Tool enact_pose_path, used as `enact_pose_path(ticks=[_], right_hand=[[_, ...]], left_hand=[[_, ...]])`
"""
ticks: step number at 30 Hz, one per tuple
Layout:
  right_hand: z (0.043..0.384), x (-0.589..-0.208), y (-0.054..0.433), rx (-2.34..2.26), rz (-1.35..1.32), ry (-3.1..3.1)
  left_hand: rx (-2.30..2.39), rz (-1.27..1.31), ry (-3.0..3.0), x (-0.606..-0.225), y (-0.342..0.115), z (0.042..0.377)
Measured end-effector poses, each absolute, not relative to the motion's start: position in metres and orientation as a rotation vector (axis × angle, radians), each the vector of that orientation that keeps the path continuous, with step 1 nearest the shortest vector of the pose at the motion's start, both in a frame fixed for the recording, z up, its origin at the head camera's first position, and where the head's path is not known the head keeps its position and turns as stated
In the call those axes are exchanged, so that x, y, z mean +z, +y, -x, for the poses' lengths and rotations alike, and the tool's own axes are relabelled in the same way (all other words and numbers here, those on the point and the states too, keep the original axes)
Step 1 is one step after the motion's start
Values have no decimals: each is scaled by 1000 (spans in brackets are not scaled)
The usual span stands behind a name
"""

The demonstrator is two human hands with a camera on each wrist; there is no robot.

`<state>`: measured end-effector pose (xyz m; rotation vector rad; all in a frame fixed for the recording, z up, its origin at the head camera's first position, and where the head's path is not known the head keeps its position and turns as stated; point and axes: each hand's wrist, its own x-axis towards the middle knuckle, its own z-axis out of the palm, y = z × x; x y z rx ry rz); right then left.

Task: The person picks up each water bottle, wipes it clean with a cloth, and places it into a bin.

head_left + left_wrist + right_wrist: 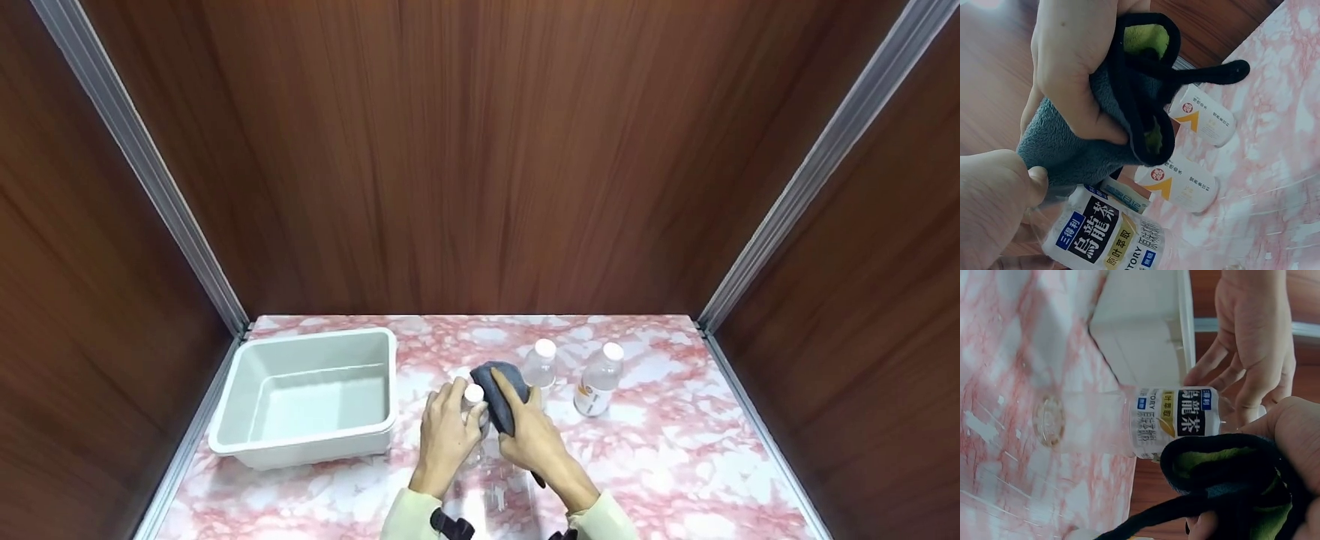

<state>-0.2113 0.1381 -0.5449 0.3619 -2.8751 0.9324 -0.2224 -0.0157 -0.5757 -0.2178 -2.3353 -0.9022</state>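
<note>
My left hand (444,439) grips a clear plastic bottle (1168,421) near its neck. The bottle has a white cap and a white, blue and black tea label, and its clear lower part reaches down toward the table in the right wrist view. In my right hand (536,439) is a folded grey-blue cloth (1067,149) with black edging, a lime-green inside and a black loop. The cloth lies against the upper part of the bottle, close to my left thumb. Part of the bottle's neck is hidden behind the fingers and cloth.
Two more clear bottles with white caps, one (540,366) nearer the hands and another (598,384) farther right, stand on the red-and-white marbled table (675,465). At left sits a pale plastic bin (322,452). Brown wood-grain panels (465,165) enclose the back and sides.
</note>
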Motion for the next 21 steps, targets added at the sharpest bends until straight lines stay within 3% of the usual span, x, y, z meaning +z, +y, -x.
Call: enact_pose_path(ticks=[21], right_hand=[[214, -556, 131, 1028, -441, -2894]], left_hand=[[-1079, 370, -2295, -581, -32, 222]])
